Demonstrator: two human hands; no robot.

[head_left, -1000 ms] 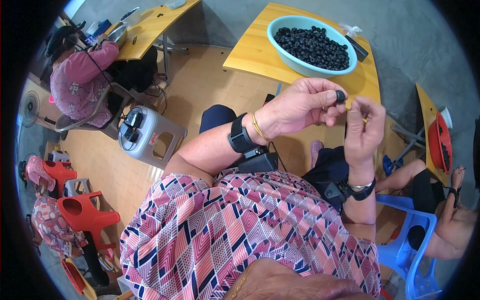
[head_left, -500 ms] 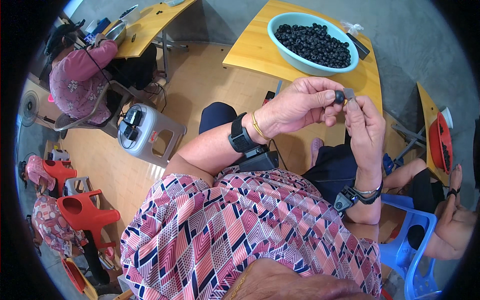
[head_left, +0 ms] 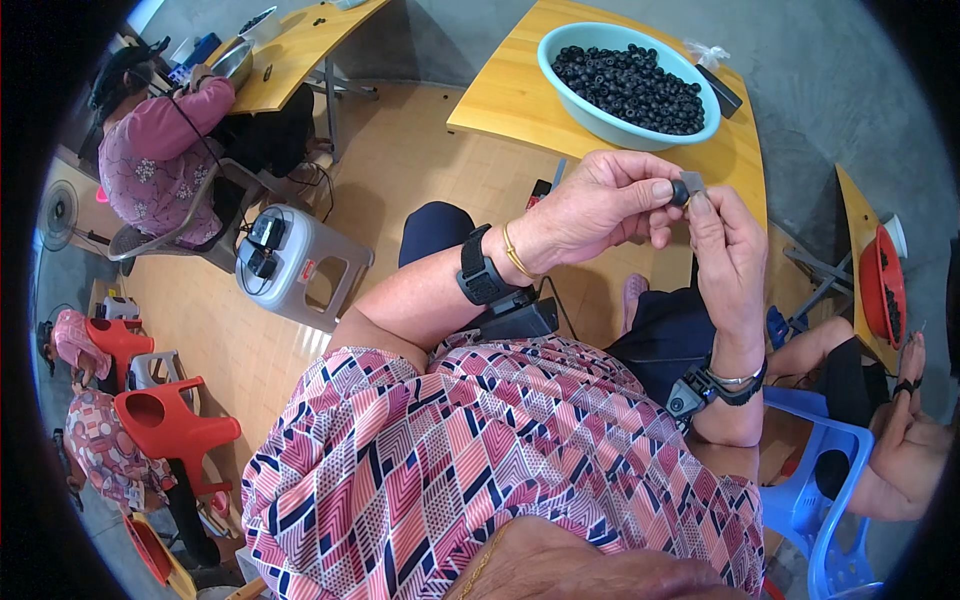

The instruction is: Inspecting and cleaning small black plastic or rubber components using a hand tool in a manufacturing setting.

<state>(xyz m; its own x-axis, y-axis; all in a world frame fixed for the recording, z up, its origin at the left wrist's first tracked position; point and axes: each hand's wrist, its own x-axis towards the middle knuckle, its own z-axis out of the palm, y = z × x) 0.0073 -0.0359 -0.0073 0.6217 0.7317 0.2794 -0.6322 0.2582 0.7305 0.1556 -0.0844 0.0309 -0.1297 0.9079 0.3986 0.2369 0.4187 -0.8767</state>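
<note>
My left hand [head_left: 612, 200] pinches a small black round piece [head_left: 679, 194] between thumb and fingers. Closed around a flat grey blade-like piece [head_left: 693, 181], my right hand [head_left: 728, 240] brings its edge up against the black piece; whether it cuts in cannot be made out. Both hands meet in the air in front of my body, just off the near edge of the table. Beyond them stands a light blue basin [head_left: 630, 136] full of similar black round pieces [head_left: 630, 90], several with a hole or dimple showing.
The basin rests on a yellow wooden table [head_left: 500, 95], with a dark flat object [head_left: 722, 92] beside it. At left are a grey stool [head_left: 300, 270] and a red chair [head_left: 180, 425]. People sit around. A blue chair [head_left: 830, 450] and red basin [head_left: 882, 285] are at right.
The grey blade-like piece has tilted slightly, and my right hand has shifted a little left and up. The black piece stays in my left hand.
</note>
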